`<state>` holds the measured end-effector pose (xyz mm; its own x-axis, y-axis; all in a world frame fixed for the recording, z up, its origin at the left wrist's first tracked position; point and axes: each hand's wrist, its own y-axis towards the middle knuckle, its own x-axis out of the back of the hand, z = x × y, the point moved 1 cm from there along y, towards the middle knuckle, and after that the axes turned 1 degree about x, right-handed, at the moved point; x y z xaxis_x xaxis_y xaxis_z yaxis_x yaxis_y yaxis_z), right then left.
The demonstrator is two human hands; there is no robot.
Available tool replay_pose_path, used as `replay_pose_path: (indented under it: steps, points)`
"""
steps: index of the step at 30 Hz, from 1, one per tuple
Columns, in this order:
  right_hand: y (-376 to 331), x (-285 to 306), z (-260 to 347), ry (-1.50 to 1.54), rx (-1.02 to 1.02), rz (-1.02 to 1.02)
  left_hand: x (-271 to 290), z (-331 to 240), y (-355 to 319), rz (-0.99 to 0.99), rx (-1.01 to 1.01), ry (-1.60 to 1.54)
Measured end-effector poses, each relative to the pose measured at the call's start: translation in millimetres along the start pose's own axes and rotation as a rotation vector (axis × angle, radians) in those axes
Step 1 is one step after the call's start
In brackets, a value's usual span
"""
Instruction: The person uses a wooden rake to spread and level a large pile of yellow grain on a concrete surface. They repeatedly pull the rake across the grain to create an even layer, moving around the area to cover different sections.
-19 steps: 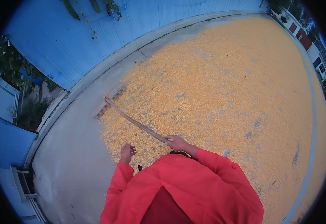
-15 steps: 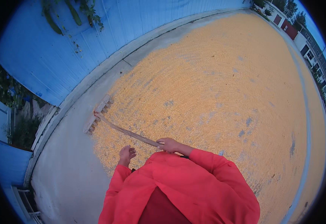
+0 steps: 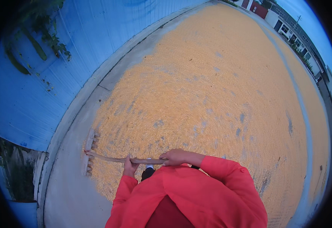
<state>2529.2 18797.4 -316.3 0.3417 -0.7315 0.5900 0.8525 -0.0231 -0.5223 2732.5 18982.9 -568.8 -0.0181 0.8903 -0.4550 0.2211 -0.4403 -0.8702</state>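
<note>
Soft, even daylight with a cool blue cast throws no hard shadows, while fisheye distortion bends edges into a black rim.

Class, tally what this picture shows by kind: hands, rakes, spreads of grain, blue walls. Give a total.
Hands: 2, the left hand and the right hand
Wooden rake: 1
Yellow grain spread: 1
Blue wall: 1
Total: 5

The rake handle's (image 3: 135, 160) near end is hidden under the right hand (image 3: 175, 156); far buildings (image 3: 287, 22) seem blurred.
</note>
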Motion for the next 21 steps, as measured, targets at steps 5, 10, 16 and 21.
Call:
replay_pose_path:
  steps: [5, 10, 16, 21]
  points:
    - [18.6, 65.4, 42.4, -0.177, -0.134, -0.020, 12.7, -77.6, 61.3, -0.131, 0.001, -0.168]
    - [46.8, 99.1, 58.9, -0.220, -0.087, -0.080, 19.2, -143.9, 96.2, -0.240, 0.009, -0.193]
    - [56.2, 132.5, 61.2, -0.274, -0.089, -0.283, 17.0, -161.5, 136.4, -0.338, -0.033, -0.186]
    - [36.9, 151.4, 55.0, -0.270, -0.180, -0.313, -41.5, -144.7, 142.2, -0.312, -0.046, -0.069]
